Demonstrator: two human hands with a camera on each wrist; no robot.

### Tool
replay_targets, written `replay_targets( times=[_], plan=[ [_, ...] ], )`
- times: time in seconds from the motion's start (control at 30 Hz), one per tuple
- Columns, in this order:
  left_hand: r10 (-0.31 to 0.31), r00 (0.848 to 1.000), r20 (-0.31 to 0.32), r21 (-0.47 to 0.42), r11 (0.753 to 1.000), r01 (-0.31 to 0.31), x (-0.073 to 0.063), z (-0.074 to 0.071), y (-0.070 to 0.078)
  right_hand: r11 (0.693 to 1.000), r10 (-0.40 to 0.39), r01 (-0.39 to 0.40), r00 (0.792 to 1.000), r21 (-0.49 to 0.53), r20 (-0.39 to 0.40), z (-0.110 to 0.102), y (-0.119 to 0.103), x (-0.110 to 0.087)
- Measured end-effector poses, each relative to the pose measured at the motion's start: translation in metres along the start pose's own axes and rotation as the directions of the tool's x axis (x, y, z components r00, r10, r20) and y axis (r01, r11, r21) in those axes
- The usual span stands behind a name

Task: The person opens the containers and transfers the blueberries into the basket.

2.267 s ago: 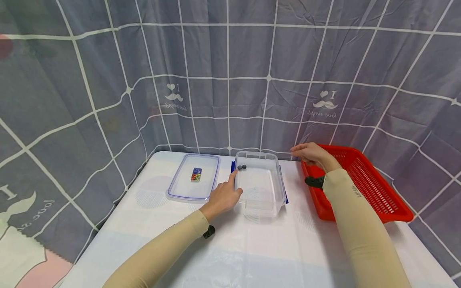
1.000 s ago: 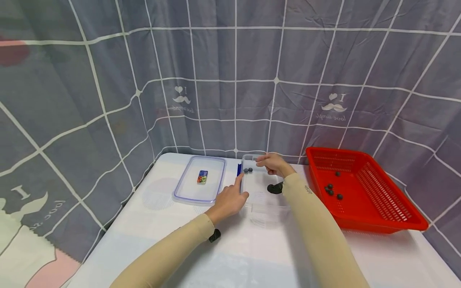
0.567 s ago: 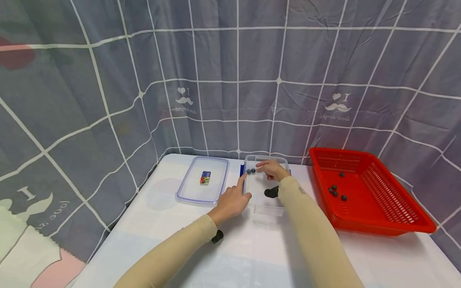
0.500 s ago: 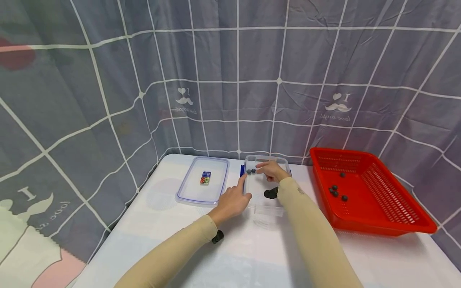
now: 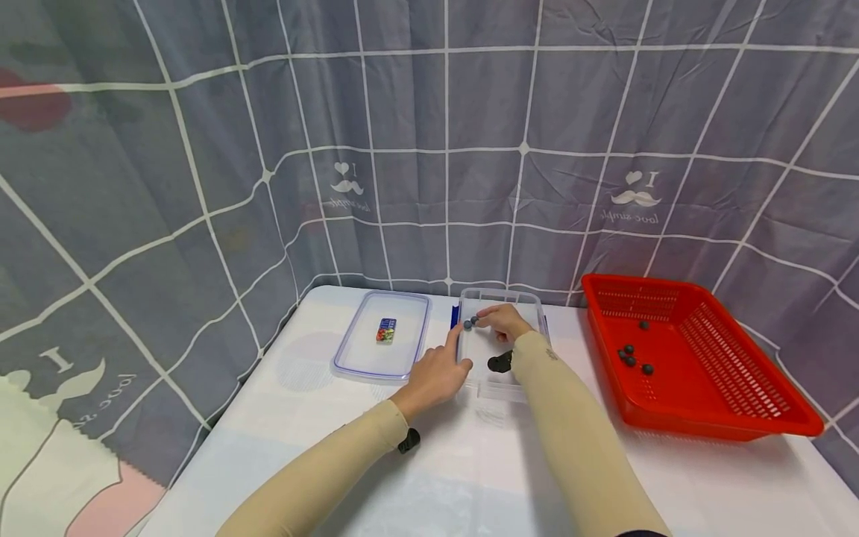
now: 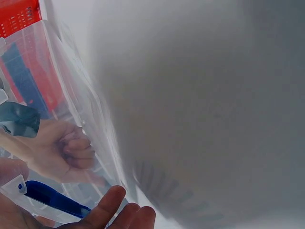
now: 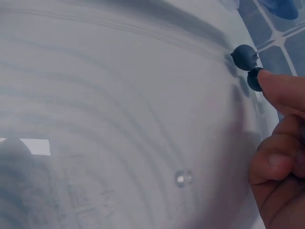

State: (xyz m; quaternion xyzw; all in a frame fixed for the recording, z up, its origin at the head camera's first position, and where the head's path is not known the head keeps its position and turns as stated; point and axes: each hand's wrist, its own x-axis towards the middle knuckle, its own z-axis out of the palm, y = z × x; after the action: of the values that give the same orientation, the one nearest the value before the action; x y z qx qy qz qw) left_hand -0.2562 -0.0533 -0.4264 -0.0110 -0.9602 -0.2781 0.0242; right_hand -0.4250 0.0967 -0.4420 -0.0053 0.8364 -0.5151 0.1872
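Observation:
Two dark blueberries (image 5: 467,325) lie close together by the left wall of a clear plastic box (image 5: 502,390). My right hand (image 5: 506,322) reaches into the box with its index finger stretched out. In the right wrist view that fingertip touches the smaller-looking blueberry (image 7: 254,79), beside the other one; the remaining fingers are curled and hold nothing. At the box's left side is my left hand (image 5: 435,373), its index finger pointing along the wall near the blueberries. Close to the left fingers, the left wrist view has a blue latch (image 6: 55,199) at the box's edge.
A red basket (image 5: 711,425) with several blueberries (image 5: 629,359) stands at the right. Left of the box lies a clear lid (image 5: 365,362) with a fruit label (image 5: 385,330). A grey curtain (image 5: 403,186) with white lines hangs behind the table.
My right hand has moved left from over the red basket into the clear box, and its index finger now touches a blueberry. The left hand stays beside the box. The head view has shifted slightly.

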Motion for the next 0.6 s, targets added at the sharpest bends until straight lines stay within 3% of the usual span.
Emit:
replay_targets(
  times=[0.37, 0.6],
  plan=[
    [-0.007, 1.000, 0.010, -0.006, 1.000, 0.007, 0.0008, -0.0009, 0.0014, 0.999, -0.003, 0.000, 0.999, -0.049, -0.052, 0.0038, -0.0011, 0.0009],
    [-0.008, 1.000, 0.002, 0.000, 1.000, 0.008, 0.0019, 0.0004, -0.0016, 0.998, -0.002, 0.000, 0.999, -0.059, -0.036, 0.0044, -0.0037, -0.0021]
  ],
)
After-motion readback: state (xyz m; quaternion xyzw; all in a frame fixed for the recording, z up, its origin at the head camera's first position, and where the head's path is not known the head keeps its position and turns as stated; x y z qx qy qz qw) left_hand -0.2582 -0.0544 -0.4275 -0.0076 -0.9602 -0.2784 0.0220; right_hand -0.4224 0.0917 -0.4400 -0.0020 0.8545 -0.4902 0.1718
